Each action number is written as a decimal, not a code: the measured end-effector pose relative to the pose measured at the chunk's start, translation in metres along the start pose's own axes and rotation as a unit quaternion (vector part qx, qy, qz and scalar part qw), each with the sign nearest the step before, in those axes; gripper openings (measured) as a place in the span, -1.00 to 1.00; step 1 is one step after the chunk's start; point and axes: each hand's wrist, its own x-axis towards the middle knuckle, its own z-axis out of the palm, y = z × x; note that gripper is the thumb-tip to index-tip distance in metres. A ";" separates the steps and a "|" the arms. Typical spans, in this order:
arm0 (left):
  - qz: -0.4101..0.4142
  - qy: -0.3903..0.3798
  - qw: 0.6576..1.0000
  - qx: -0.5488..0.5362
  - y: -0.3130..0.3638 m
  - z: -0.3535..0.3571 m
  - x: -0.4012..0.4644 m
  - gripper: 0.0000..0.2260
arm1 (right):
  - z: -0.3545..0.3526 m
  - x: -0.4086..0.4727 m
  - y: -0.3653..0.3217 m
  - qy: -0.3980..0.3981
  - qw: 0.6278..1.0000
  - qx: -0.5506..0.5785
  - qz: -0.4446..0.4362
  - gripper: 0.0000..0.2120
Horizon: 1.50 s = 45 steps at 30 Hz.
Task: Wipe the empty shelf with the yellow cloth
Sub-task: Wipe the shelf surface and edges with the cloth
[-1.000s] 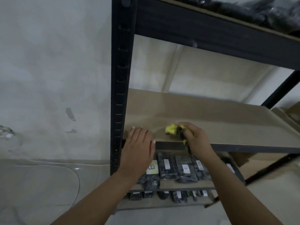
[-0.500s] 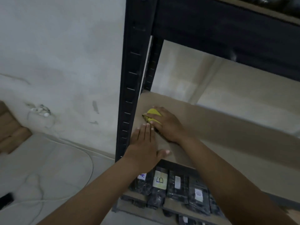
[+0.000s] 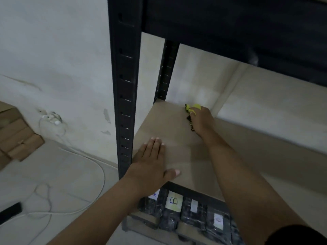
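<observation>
The empty shelf (image 3: 177, 138) is a bare brown board in a black metal rack. My right hand (image 3: 202, 120) reaches to the board's back left corner and presses the yellow cloth (image 3: 192, 110) down there; the cloth, with a dark patterned edge, shows past my fingers on the left. My left hand (image 3: 150, 163) lies flat on the front left part of the board, fingers straight and thumb out to the right, holding nothing.
The black front upright (image 3: 123, 85) stands just left of my left hand; a rear upright (image 3: 166, 71) is behind. A dark upper shelf beam (image 3: 230, 23) overhangs. Black labelled packets (image 3: 177, 207) fill the shelf below. White cables (image 3: 74, 156) and cardboard boxes (image 3: 16, 135) lie on the floor at left.
My right hand has slid the cloth from the front edge back to the rear of the board. My left hand stays flat near the front left corner.
</observation>
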 end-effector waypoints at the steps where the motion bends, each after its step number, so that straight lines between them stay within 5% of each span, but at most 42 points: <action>1: 0.001 -0.007 1.000 0.002 0.000 -0.001 0.000 -0.19 | -0.003 -0.010 0.000 -0.012 1.000 -0.017 0.000 -0.67; 9: 0.016 -0.055 0.998 -0.006 -0.001 -0.013 -0.001 -0.20 | -0.034 -0.154 -0.008 -0.096 0.993 -0.071 -0.010 -0.58; 17: 0.042 -0.056 0.997 -0.045 -0.007 -0.014 -0.004 -0.15 | -0.076 -0.294 -0.013 0.071 0.993 -0.096 -0.011 -0.72; 20: 0.045 -0.027 0.998 -0.041 -0.006 -0.010 -0.003 -0.21 | -0.091 -0.293 -0.013 0.129 0.991 -0.029 0.036 -0.91; 22: 0.051 0.004 0.998 -0.045 -0.004 -0.009 -0.002 -0.33 | -0.090 -0.266 -0.019 0.163 0.983 -0.005 0.082 -0.86; 26: 0.097 0.063 0.991 -0.064 0.005 -0.013 0.012 -0.54 | -0.057 -0.213 -0.031 0.003 0.993 -0.093 0.075 -0.61; 30: 0.126 0.079 0.985 -0.088 0.025 -0.014 0.039 -0.58 | -0.048 -0.185 -0.008 -0.017 0.994 -0.102 0.030 -0.62; 36: 0.116 0.071 0.988 -0.071 0.049 -0.001 0.067 -0.53 | -0.068 -0.142 0.071 -0.049 0.991 -0.087 0.086 -0.62; 42: 0.106 0.095 0.989 -0.047 0.048 0.008 0.073 -0.53 | -0.116 -0.206 0.152 0.014 0.969 -0.129 0.212 -0.66; 45: 0.094 0.094 0.991 -0.032 0.047 0.012 0.075 -0.53 | -0.114 -0.256 0.129 0.074 0.978 -0.121 0.156 -0.70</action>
